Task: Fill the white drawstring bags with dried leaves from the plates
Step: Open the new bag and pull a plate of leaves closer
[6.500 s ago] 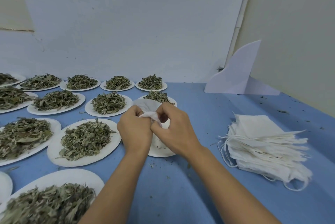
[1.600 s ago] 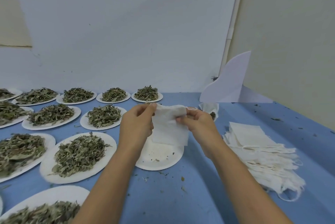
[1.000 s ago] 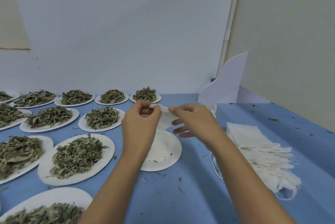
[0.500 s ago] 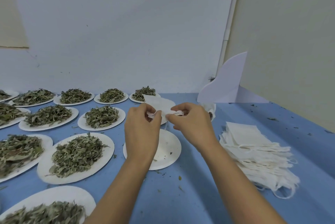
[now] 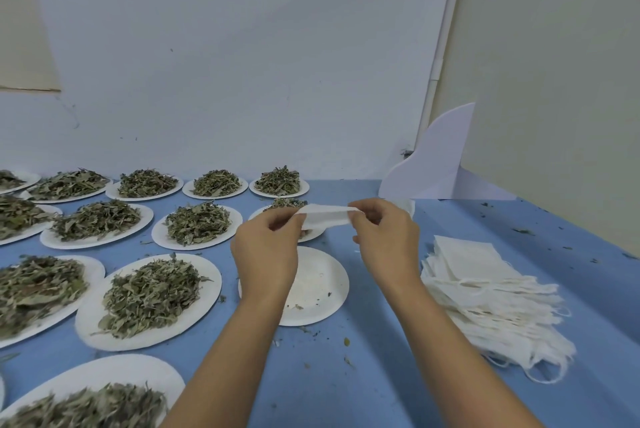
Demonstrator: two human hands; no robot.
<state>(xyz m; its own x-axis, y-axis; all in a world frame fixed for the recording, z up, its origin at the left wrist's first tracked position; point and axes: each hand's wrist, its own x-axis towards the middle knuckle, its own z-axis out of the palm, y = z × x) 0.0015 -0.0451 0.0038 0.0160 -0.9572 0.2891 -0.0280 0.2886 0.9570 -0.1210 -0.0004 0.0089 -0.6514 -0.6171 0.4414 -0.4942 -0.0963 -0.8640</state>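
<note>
- Our left hand [image 5: 266, 254] is raised with its back toward us, thumb and fingertips pinching the left edge of a white drawstring bag [image 5: 325, 216].
- Our right hand [image 5: 388, 240] pinches the bag's right edge, fingers curled.
- The bag stretches between both hands above a nearly bare paper plate [image 5: 322, 289]; we cannot tell whether its mouth is open.
- Plates of dried leaves [image 5: 149, 292] lie to the left and a stack of bags [image 5: 485, 285] to the right, all on the blue table [image 5: 346, 375].

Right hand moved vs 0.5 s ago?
Yes. The right hand, pinching the bag, shifted right toward the bag stack, judged against the empty plate.
</note>
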